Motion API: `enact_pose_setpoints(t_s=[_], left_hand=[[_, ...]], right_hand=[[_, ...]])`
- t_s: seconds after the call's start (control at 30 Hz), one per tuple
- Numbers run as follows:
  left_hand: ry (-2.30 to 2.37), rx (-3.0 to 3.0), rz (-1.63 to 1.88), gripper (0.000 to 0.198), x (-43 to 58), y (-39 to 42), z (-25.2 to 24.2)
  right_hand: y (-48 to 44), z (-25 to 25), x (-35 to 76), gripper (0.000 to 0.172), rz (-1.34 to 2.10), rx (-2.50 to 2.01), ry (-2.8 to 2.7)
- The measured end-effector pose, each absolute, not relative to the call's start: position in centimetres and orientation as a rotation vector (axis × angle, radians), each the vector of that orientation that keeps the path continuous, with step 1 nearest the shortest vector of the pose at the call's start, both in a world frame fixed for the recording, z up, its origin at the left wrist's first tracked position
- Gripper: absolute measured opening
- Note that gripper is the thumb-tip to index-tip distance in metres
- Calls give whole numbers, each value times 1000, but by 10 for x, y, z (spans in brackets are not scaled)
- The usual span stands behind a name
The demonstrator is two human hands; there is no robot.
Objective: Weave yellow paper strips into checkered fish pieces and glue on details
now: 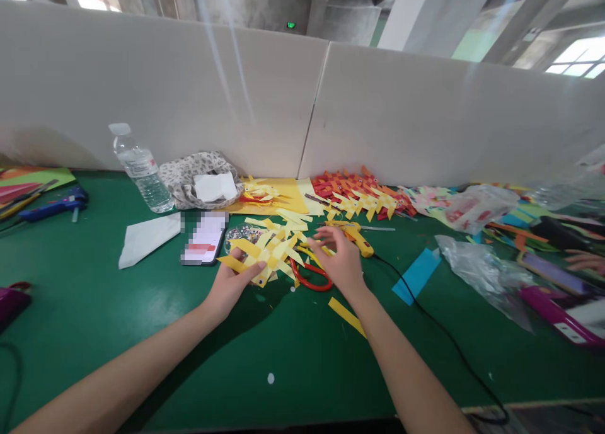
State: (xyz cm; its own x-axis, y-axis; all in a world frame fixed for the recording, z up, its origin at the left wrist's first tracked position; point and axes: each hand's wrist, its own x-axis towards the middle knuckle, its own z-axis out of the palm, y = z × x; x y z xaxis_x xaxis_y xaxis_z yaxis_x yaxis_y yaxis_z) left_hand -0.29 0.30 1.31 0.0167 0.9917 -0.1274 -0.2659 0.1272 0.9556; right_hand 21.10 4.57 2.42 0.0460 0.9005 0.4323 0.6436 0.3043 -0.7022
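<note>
My left hand (231,283) pinches the near edge of a yellow paper pinwheel shape (265,254) lying on the green table (142,320). To its right, my right hand (338,257) hovers with fingers spread and slightly curled over loose yellow paper strips (295,223), holding nothing I can make out. Red-handled scissors (309,278) lie just under my right hand. A yellow glue gun (357,237) with a black cord sits just beyond that hand.
A phone (204,246), white paper (146,237), water bottle (140,169) and patterned pouch (198,179) lie left. Finished orange and yellow paper shapes (363,194) pile by the white divider. Plastic bags (477,267), a blue strip (416,275) and another person's hand (586,261) are right.
</note>
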Motion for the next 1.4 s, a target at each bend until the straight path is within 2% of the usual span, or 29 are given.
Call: enact_pose_setpoints(t_s=[0.07,0.17,0.3,0.57,0.67,0.8,0.97,1.17,1.4], left_hand=[[1041,931,1231,46,-5,3,12],[1033,957,1199,36,-6,3,12],[1021,938,1172,33,-6,4,11],[1040,979,1020,30,-6,5,11],[1063,974,993,33,-5,7,13],[1058,1007,945,34,-4,9,14],[1052,1054,937,29,-5,10,9],[1081,1063,952,31,-5,11,9],[1088,1061,944,31,-4,10,11]], right_hand=[[56,20,232,29,-49,-1645,-1682],[66,11,255,38,-325,-1966,-1609],[70,4,264,39,-283,-2196,-1636],[79,6,266,35,-401,-2226,-1697],[78,6,268,37,-257,-2113,-1576],[66,8,259,40,-76,-1684,-1472],[52,9,237,39,-82,-1245,-1700],[50,3,227,32,91,-1168,-1866],[53,1,228,26,87,-1143,-1915]])
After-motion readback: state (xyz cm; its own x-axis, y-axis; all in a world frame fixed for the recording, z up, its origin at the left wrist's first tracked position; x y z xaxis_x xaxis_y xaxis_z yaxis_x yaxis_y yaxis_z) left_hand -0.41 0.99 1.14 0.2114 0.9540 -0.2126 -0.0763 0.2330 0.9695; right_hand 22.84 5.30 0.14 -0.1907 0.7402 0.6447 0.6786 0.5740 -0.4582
